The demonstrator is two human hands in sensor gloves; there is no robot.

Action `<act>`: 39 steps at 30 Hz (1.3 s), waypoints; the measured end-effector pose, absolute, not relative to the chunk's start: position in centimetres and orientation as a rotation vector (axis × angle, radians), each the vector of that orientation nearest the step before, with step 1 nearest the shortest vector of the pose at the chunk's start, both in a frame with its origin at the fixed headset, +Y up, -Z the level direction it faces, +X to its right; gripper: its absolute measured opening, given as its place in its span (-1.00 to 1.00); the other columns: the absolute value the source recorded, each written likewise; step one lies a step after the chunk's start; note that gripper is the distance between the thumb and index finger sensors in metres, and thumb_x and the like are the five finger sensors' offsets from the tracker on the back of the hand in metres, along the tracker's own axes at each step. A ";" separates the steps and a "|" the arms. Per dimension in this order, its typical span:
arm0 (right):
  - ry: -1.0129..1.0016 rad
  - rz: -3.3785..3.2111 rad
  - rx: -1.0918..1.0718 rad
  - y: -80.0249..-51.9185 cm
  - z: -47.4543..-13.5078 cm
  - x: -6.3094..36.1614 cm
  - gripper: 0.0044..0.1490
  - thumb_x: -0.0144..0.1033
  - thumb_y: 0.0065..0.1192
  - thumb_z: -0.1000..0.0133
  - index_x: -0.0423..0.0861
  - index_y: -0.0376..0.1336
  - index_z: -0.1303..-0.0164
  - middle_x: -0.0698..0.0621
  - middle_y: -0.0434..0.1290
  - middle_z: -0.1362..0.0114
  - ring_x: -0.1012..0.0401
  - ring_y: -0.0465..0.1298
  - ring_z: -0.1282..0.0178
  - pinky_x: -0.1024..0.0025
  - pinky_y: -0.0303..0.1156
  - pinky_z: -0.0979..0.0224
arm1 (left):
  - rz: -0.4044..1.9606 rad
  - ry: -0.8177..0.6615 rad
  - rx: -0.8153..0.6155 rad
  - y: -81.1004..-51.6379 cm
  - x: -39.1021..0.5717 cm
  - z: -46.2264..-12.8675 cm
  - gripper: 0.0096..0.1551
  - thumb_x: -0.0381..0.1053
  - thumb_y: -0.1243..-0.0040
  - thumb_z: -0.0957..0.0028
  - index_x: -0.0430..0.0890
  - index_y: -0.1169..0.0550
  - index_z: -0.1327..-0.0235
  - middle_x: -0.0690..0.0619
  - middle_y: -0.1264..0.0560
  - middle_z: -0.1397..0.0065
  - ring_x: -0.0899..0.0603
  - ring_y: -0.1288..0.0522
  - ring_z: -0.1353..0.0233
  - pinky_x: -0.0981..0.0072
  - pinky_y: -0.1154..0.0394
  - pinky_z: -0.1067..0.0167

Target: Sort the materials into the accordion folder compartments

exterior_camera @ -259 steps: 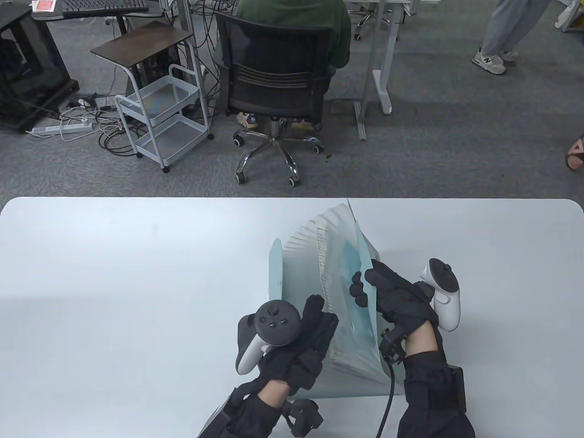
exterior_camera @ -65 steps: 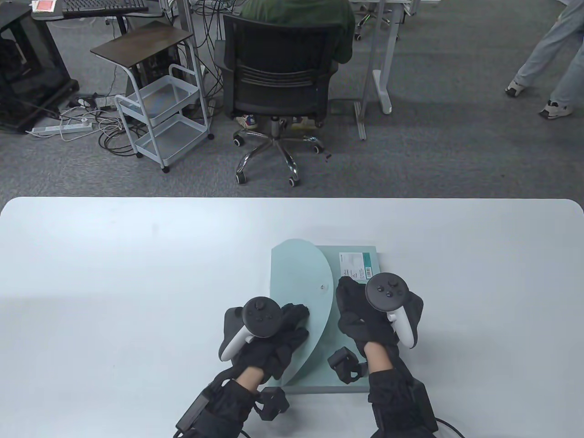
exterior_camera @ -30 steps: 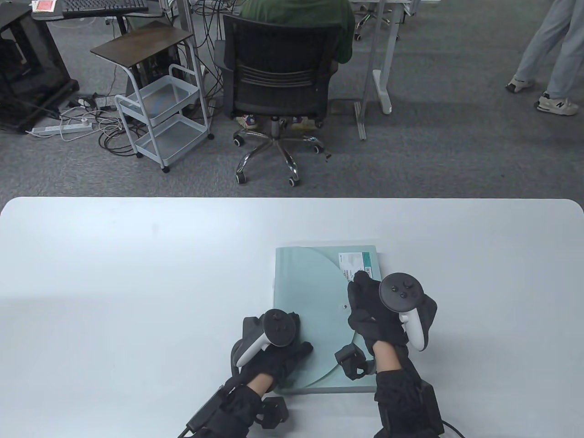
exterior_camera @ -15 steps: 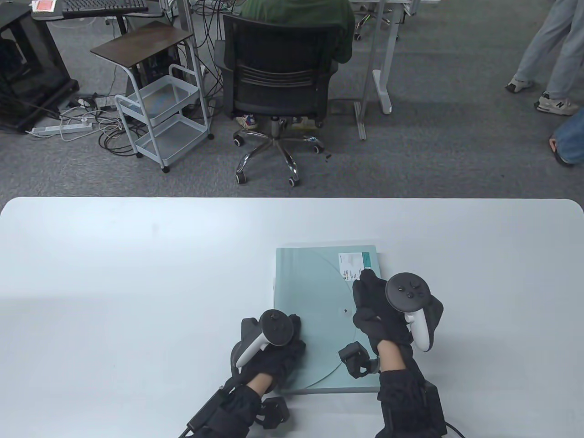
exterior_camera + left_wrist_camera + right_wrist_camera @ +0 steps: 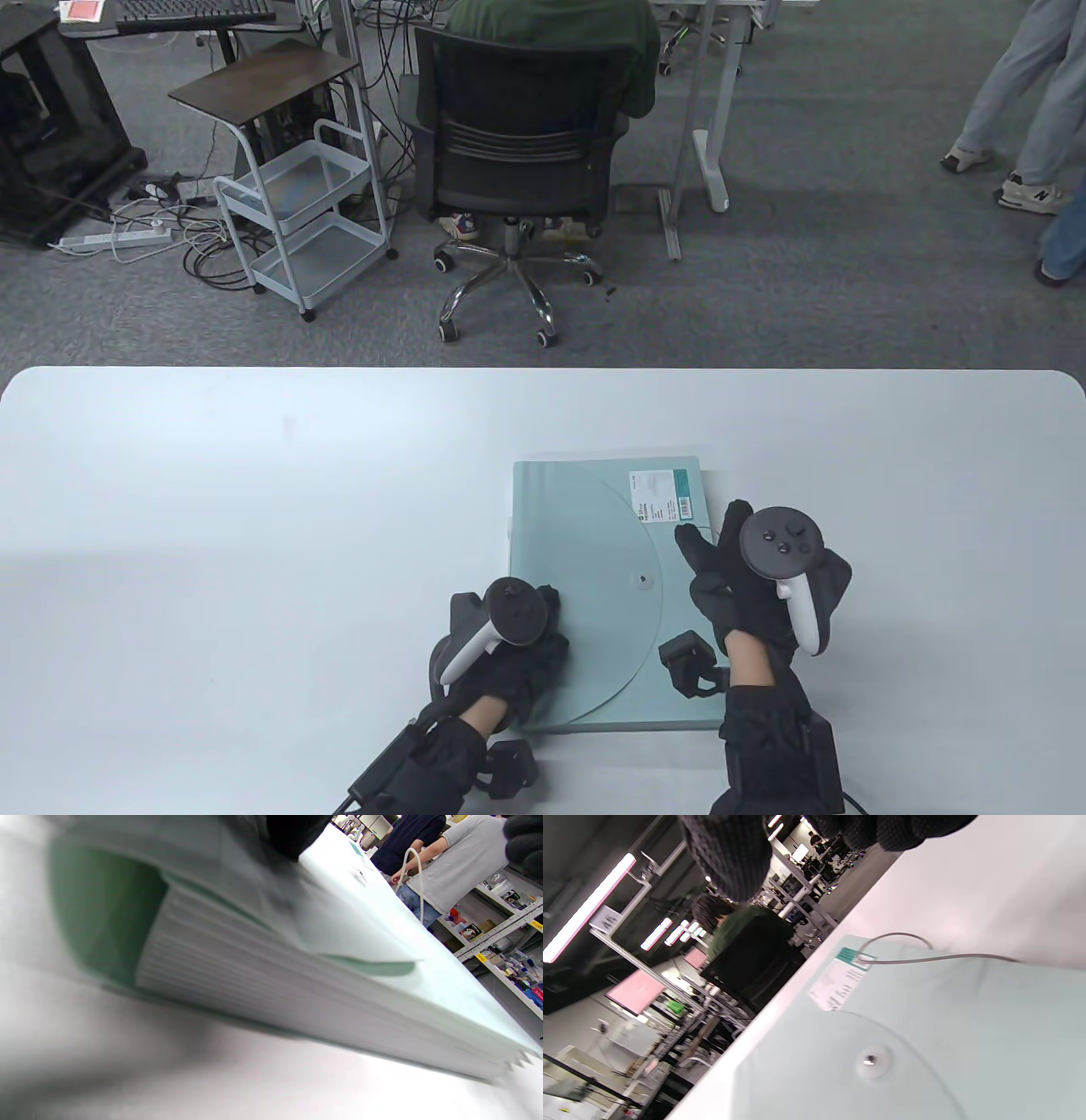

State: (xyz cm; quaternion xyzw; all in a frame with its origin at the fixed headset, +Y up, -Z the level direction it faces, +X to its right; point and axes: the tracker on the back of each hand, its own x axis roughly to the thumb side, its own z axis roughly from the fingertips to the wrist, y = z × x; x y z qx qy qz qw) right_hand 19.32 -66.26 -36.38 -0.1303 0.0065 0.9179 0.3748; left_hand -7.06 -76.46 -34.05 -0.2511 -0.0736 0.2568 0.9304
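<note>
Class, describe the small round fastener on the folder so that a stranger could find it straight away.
Start at the white table and find the pale green accordion folder lying flat between the two gloved hands. Its rounded flap covers most of the top. The small silver snap button sits near the flap's curved edge, the folder's only metallic spot, below the white printed label.

The near left corner of the flat pale-green plastic accordion folder lay hidden under the black-gloved left hand, whose fingers (covered by the tracker) could not be made out. In the left wrist view the folder's near end was blurred. The print on the small white label was too small to read. The black-gloved right hand's fingers were cut off by the frame's top edge.
</note>
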 end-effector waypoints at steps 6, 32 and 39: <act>0.199 2.483 -0.368 -68.9 -37.5 18.7 0.07 -0.11 0.18 -0.33 -0.45 -0.20 -0.73 -0.53 -0.16 -0.70 -0.44 0.03 -0.52 -0.38 0.03 -0.46 | 0.525 -0.152 -0.514 -76.5 -7.1 -34.1 -0.28 -0.05 0.12 -0.55 -0.03 0.14 -0.79 -0.67 0.31 -0.69 -0.78 0.33 -0.54 -0.59 0.18 -0.39; 0.207 2.557 -0.616 -74.0 -38.7 19.9 -0.34 -0.31 0.06 -0.38 -0.28 0.07 -0.66 -0.37 0.09 -0.68 -0.35 0.21 -0.48 -0.30 0.16 -0.44 | 0.516 -0.150 -0.509 -76.6 -7.1 -34.0 -0.28 -0.04 0.12 -0.55 -0.02 0.15 -0.79 -0.67 0.31 -0.69 -0.78 0.33 -0.54 -0.58 0.18 -0.39; 0.106 2.461 -0.630 -73.2 -38.2 21.2 -0.53 -0.40 -0.03 -0.40 -0.16 0.21 -0.51 -0.24 0.18 -0.66 -0.30 0.26 -0.48 -0.28 0.19 -0.44 | 0.512 -0.150 -0.509 -76.6 -7.0 -33.9 -0.28 -0.04 0.12 -0.55 -0.02 0.14 -0.79 -0.66 0.31 -0.69 -0.78 0.33 -0.54 -0.58 0.18 -0.39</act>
